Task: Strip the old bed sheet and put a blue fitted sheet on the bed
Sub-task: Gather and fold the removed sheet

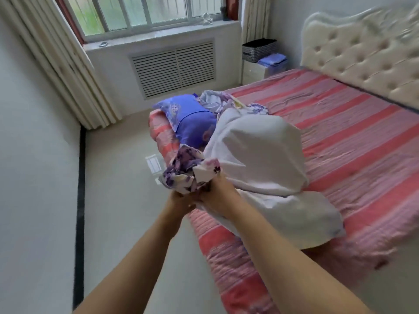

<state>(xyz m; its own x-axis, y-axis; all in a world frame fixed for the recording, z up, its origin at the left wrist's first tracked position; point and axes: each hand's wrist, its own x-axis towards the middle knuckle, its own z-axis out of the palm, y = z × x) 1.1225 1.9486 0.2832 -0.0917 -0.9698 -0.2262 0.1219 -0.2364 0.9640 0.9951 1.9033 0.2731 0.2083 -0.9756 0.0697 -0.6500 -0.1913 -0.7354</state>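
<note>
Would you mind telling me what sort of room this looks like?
Most likely a home bedroom: a bed with a tufted headboard, curtains beside a window, and a pillow on the bed.

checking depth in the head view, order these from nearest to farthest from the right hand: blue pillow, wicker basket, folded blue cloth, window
From the right hand, which grips the bunched floral sheet:
1. Blue pillow, just beyond the hands on the bed's near corner.
2. Folded blue cloth and wicker basket, side by side on the nightstand; too close to call.
3. Window, on the far wall.
</note>
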